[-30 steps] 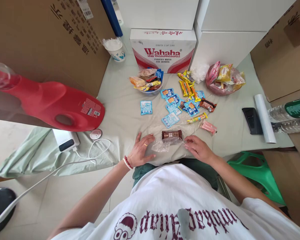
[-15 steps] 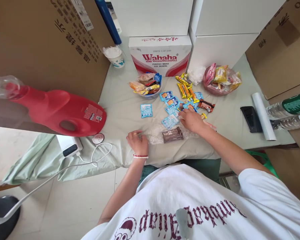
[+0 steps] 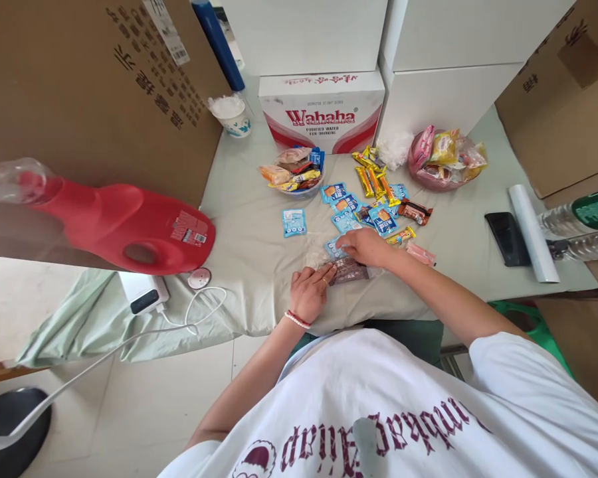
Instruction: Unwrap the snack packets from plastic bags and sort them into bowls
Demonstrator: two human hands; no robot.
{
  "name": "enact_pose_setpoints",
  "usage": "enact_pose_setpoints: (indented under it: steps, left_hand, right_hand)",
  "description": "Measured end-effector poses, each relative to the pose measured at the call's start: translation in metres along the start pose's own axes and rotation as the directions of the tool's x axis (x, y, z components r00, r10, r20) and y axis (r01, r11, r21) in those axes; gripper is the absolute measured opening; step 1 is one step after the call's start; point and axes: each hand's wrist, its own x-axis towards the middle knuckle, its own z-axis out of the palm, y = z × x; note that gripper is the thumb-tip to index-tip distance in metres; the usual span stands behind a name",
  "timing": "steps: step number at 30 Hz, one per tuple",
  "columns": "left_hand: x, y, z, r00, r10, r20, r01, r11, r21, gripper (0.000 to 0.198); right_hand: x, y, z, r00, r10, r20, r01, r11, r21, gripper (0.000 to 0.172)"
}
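My left hand (image 3: 309, 293) lies palm down at the table's front edge. Its outstretched fingers touch the left end of a brown snack packet (image 3: 349, 271) and the clear plastic film (image 3: 316, 251) around it. Just above, my right hand (image 3: 365, 247) is bent over a light blue snack packet (image 3: 333, 248). Its fingers are curled together, and whatever they may hold is hidden. Several blue packets (image 3: 346, 203) and yellow-wrapped bars (image 3: 371, 180) lie beyond, with a brown-red wrapper (image 3: 415, 212) and a pink packet (image 3: 421, 253) to the right.
Behind stand a bowl of mixed snacks (image 3: 299, 192), a pink bowl (image 3: 441, 182) and a Wahaha carton (image 3: 321, 113). A red jug (image 3: 129, 226) and a power bank (image 3: 142, 292) are at left. A phone (image 3: 508, 239), a white roll (image 3: 533, 232) and bottles (image 3: 588, 212) lie at right.
My left hand has moved right onto the end of the brown packet. My right hand has come left and nearer from the blue packets, uncovering a yellow packet and the pink one.
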Motion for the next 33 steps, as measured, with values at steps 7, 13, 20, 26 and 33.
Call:
enact_pose_setpoints:
  steps: [7, 13, 20, 26, 33]
  left_hand:
    - [-0.008, -0.02, 0.01, 0.987, -0.09, -0.132, 0.032, 0.92, -0.392, 0.045]
    - [0.022, -0.051, 0.004, 0.855, -0.45, -0.258, 0.259, 0.801, -0.539, 0.071]
    - [0.076, -0.056, -0.002, 0.981, -0.192, 0.031, 0.133, 0.547, -0.827, 0.083]
    - [0.039, -0.066, -0.023, 0.993, 0.083, -0.085, -0.119, 0.75, -0.651, 0.014]
    - [-0.013, -0.063, -0.027, 0.996, 0.069, 0.049, -0.032, 0.842, -0.538, 0.022]
  right_hand:
    - [-0.059, -0.011, 0.061, 0.969, -0.246, 0.005, 0.245, 0.969, 0.019, 0.033]
    - [-0.058, -0.002, 0.087, 0.98, -0.174, -0.095, 0.187, 0.972, 0.14, 0.024]
    - [-0.058, -0.003, 0.077, 0.953, -0.283, -0.109, 0.293, 0.952, 0.092, 0.026]
    - [-0.062, 0.004, 0.091, 0.963, -0.141, -0.229, 0.208, 0.93, 0.302, 0.037]
    - [-0.057, 0.002, 0.094, 0.974, -0.148, -0.171, 0.192, 0.942, 0.274, 0.05]
